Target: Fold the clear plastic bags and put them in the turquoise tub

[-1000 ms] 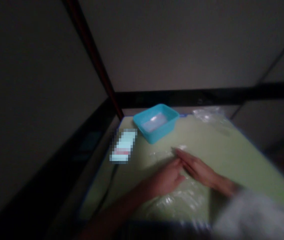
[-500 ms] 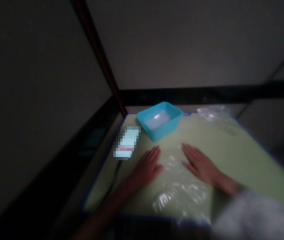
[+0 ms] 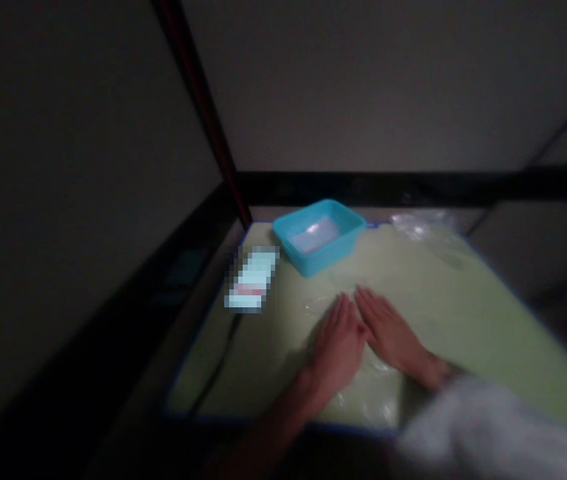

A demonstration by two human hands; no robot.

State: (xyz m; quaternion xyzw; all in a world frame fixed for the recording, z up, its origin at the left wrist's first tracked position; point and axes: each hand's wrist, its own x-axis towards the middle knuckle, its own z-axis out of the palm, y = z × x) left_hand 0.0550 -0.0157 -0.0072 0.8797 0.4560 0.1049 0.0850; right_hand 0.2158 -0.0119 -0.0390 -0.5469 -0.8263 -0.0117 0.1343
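A clear plastic sheet or bag lies on the pale yellow-green tabletop, its outline hard to make out. My left hand rests flat on it, fingers extended and pointing away from me. Beside it, my right hand also lies flat on the plastic, angled inward. The two hands touch or nearly touch around the thumbs. Neither holds anything.
A turquoise basket with something pale inside stands at the back edge. Left of it lies a lit, pixelated phone-like device with a dark cable. More clear plastic lies at the back right. Walls rise behind and left.
My left hand has moved right across the plastic to meet my right hand, which has shifted slightly left. The dark cable is now more exposed.
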